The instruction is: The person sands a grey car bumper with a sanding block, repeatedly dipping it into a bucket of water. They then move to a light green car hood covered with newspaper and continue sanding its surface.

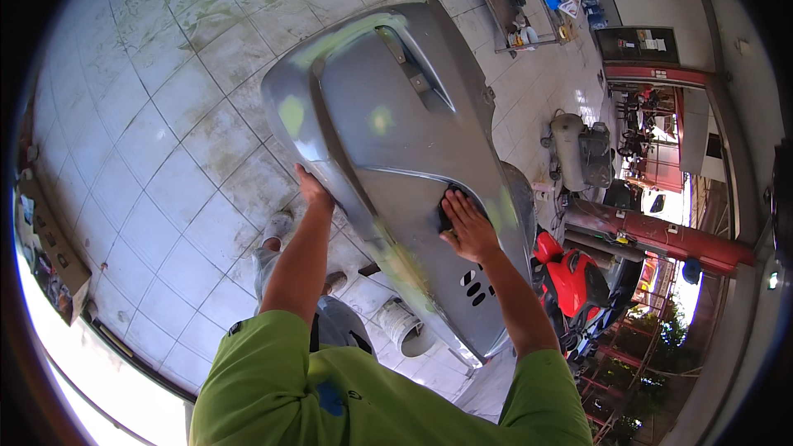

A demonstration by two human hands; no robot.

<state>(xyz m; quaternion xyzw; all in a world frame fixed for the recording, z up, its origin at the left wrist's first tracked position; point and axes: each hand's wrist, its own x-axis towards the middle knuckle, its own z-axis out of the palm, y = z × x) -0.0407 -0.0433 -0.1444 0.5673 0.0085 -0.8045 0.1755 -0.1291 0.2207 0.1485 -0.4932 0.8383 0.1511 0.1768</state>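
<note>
A large grey car bumper (396, 99), with patches of pale yellow-green filler, fills the middle of the view. My left hand (315, 192) grips its left edge, fingers at the rim. My right hand (467, 227) presses a dark pad (450, 206) against the panel beside a curved recess, its fingers stretched over the pad, which it mostly covers. Several oval holes show in the panel below that hand.
A white bucket (388, 318) sits below on the tiled floor (149, 149). To the right are a red scooter (582, 272), grey equipment (570, 149) and a red post (694, 244). A cluttered cart (512, 21) stands at the top; a cardboard box (58, 272) lies far left.
</note>
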